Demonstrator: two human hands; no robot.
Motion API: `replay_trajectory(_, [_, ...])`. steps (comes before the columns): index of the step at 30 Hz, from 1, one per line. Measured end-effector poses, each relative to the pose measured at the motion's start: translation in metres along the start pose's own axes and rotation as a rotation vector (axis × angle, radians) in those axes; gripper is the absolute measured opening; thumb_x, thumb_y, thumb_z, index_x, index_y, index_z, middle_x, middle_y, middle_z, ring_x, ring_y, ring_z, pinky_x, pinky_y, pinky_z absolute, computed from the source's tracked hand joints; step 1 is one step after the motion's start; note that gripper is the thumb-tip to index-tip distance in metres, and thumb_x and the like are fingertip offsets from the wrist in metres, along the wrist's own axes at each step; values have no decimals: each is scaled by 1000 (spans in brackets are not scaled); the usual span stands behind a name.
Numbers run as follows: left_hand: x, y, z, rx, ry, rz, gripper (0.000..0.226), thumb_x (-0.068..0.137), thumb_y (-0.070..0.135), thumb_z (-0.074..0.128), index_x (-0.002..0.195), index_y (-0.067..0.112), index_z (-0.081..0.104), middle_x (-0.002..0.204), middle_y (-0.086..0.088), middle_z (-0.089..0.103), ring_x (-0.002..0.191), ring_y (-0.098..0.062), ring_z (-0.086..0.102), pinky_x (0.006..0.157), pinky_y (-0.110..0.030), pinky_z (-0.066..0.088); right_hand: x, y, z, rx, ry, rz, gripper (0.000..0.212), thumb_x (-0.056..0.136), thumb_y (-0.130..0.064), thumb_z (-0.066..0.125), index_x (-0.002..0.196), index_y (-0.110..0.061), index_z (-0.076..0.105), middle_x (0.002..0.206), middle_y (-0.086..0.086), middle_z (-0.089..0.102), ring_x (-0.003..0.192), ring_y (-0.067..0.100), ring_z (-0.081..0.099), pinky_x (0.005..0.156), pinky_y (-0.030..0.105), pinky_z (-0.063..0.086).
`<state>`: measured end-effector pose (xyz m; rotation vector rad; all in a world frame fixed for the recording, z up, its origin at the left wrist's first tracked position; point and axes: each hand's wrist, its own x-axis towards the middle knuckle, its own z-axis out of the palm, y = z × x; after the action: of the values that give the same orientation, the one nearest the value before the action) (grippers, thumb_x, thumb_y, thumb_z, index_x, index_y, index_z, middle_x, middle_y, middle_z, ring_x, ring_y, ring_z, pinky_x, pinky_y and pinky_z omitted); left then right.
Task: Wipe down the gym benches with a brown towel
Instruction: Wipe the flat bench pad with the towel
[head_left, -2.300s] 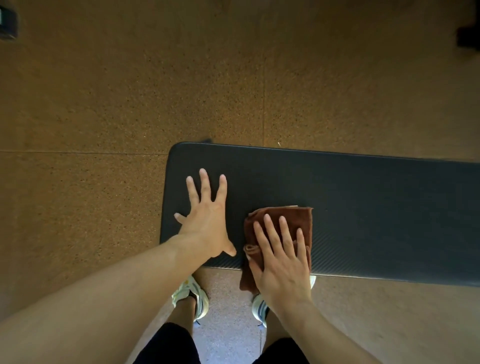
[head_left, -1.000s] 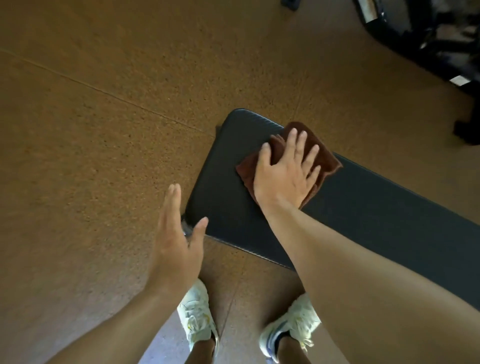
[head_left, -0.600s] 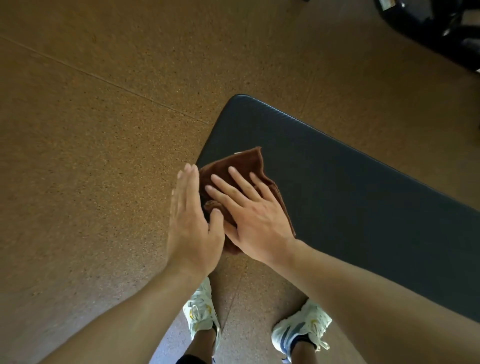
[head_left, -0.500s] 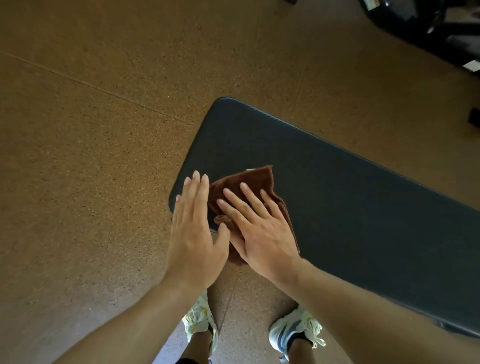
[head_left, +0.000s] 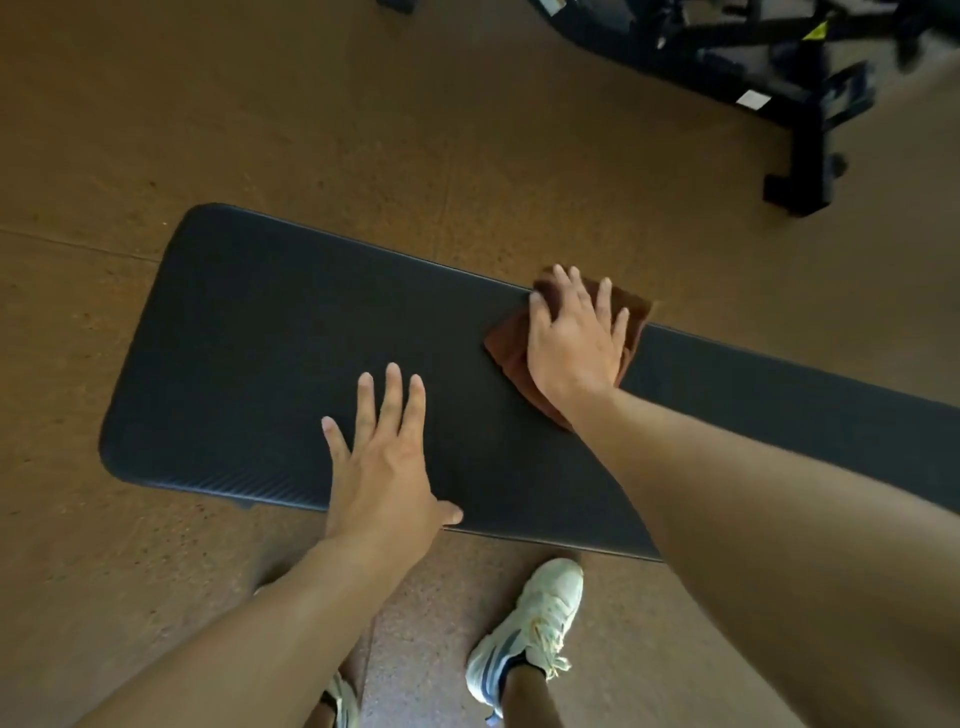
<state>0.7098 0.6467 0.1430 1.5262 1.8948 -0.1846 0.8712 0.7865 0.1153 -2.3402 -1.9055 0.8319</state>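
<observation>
While the right hand (head_left: 574, 348) presses its spread, straight fingers on the brown towel (head_left: 506, 345) at the black bench pad's (head_left: 249, 353) far edge, the left hand (head_left: 387, 467) lies flat, fingers apart, on bare pad. Beyond the fingertips, brown speckled floor (head_left: 311, 104) reaches dark gym equipment (head_left: 800, 104).

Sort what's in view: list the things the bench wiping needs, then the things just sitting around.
In use:
brown towel under right hand
bench pad
left hand, flat on the pad

Just there:
black gym frame on the floor behind
white shoes
</observation>
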Motion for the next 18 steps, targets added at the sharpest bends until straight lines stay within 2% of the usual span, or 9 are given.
replay_trajectory(2, [1,5,4,148,-26,-23,142,72,63,80,156,17,-25,166,-6,-29,153,-31,-26,124,-62,4,4,-10,6,-71,-10,-139,57,109,-54,27,163,-36,27,173,-13,19,162,16,-2,131,46,-7])
replay_trajectory(4, [2,10,4,201,-39,-53,145,70,63,82,157,16,-24,167,-7,-28,153,-32,-25,124,-62,8,-22,1,17,-139,23,-293,58,109,-55,29,163,-35,27,173,-12,20,162,15,2,131,48,-2])
replay_trajectory(8, [1,23,-1,277,-74,-102,149,64,63,85,158,14,-20,167,-8,-27,155,-32,-20,121,-62,21,-130,76,35,-235,-28,-509,57,108,-50,41,162,-32,33,171,-12,26,162,16,7,129,52,16])
replay_trajectory(12, [3,36,-3,344,-94,-150,151,61,62,87,158,12,-17,167,-9,-25,156,-34,-16,116,-57,37,-181,129,41,-297,-101,-522,59,106,-50,44,161,-33,35,170,-15,26,162,16,11,125,52,23])
replay_trajectory(16, [6,43,-4,392,-95,-182,152,59,62,89,159,11,-15,168,-8,-22,156,-33,-13,113,-52,42,-121,104,28,-240,-50,-487,55,109,-52,33,160,-34,36,169,-15,29,161,17,13,128,52,16])
replay_trajectory(18, [5,45,-4,405,-99,-197,154,57,63,88,159,12,-14,169,-6,-21,157,-32,-13,113,-51,42,-66,84,14,-192,-7,-424,56,109,-53,30,162,-34,32,171,-12,26,162,19,9,130,52,7])
